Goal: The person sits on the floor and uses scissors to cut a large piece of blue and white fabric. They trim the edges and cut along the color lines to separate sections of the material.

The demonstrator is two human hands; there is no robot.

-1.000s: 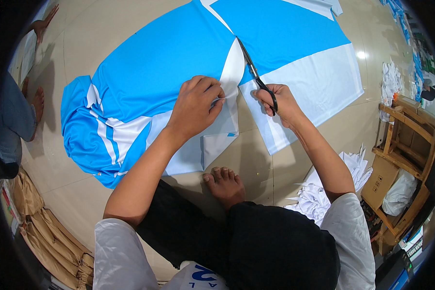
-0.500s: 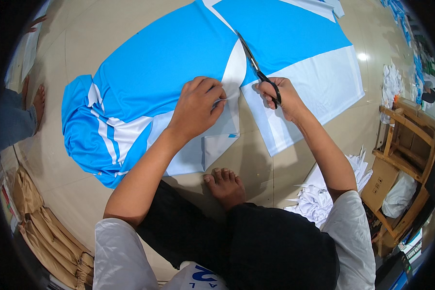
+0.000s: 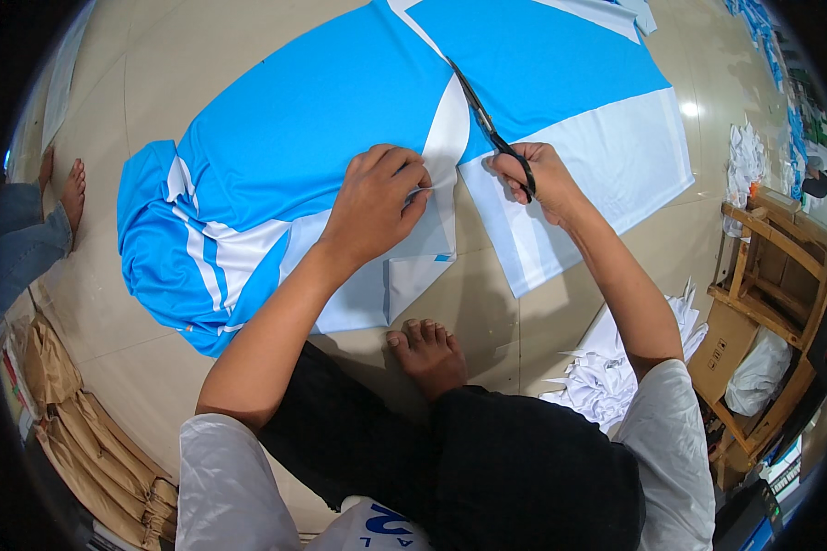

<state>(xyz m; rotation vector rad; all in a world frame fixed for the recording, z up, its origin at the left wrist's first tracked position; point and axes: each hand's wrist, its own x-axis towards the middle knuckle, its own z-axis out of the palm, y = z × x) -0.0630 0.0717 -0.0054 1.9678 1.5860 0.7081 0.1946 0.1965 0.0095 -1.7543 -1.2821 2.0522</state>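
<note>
A long blue fabric (image 3: 312, 110) with white parts lies spread over the tiled floor, its left end bunched up in folds. My left hand (image 3: 377, 197) pinches the white edge of this cloth near the cut. In my right hand (image 3: 535, 179) is a pair of black-handled scissors (image 3: 483, 119), its blades pointing away from me and up to the left. The tips lie at the narrow end of the slit, where the blue fabric piece (image 3: 542, 69) on the right parts from the left one. The blades look nearly closed.
Near my right forearm lies a heap of white fabric scraps (image 3: 602, 381). A wooden frame (image 3: 772, 239) with a cardboard box (image 3: 721, 358) and a white plastic bag (image 3: 760, 372) stands at right. Another person's foot (image 3: 73, 193) is at far left, above brown cloth (image 3: 92, 432).
Both my hands and the scissors stay almost where they were. At far left, the other person's hand has gone out of view.
</note>
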